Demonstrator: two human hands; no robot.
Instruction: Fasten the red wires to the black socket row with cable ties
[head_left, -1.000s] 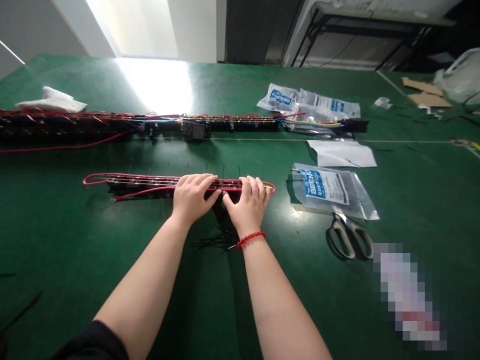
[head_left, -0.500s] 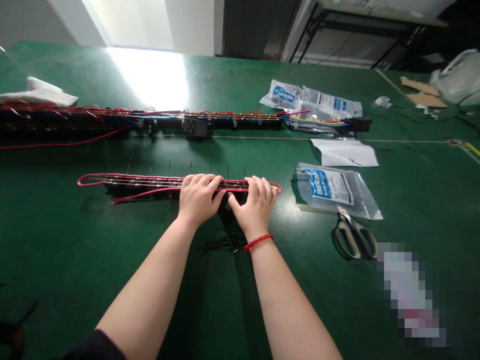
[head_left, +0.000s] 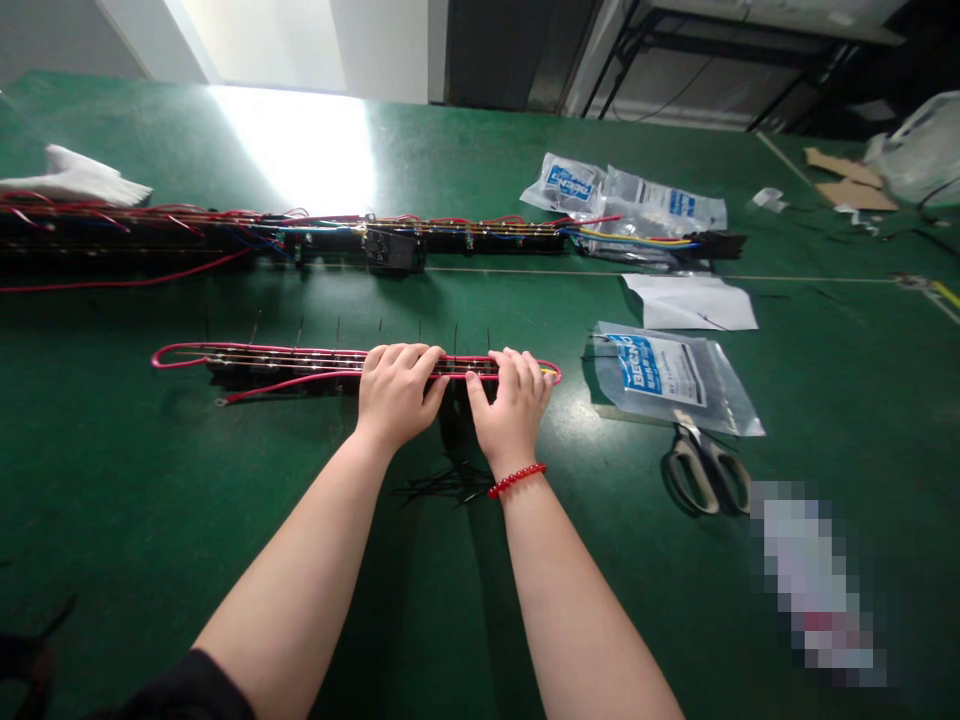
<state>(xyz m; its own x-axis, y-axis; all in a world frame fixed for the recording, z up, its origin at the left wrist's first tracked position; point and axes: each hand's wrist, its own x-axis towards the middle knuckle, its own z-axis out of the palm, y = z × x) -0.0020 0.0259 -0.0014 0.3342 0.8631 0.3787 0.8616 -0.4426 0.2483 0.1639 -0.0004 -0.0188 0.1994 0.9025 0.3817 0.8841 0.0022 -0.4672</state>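
- Holding the short wired bar (head_left: 289,362) with both hands, on the bench (head_left: 225,530), right in front of the person; it lies lengthwise left to right.
- Left hand (head_left: 391,395): grip narrow, closed over the bar right of its middle, fingers across the top, thumb on the near side.
- Right hand (head_left: 511,400): same grip, closed on the bar near its right end, just beside the left hand; fingers over the top, thumb at the near edge. Red bead bracelet (head_left: 517,480) on that wrist.
- Undersides of both grips hidden, can't tell fingertip contact there.
- Red cable (head_left: 322,377) runs along the bar, loops out past both ends; one end with a lug sits near the bar's left end, near side.
- Thin dark strips (head_left: 338,329) stick out in a row along the far side of the bar.
- Loose pile of dark strips (head_left: 442,483) on the bench, near side, between the forearms.
- Right of the bar: labelled clear bag (head_left: 652,370), scissors (head_left: 705,472) with handles toward the person, blade end at the bag; white paper (head_left: 694,302) just behind the bag.
- Behind the bar, roughly parallel: long wired assembly (head_left: 487,240) with a black block (head_left: 394,250) on it.
- White glove-like cloth (head_left: 82,180) behind its left part.
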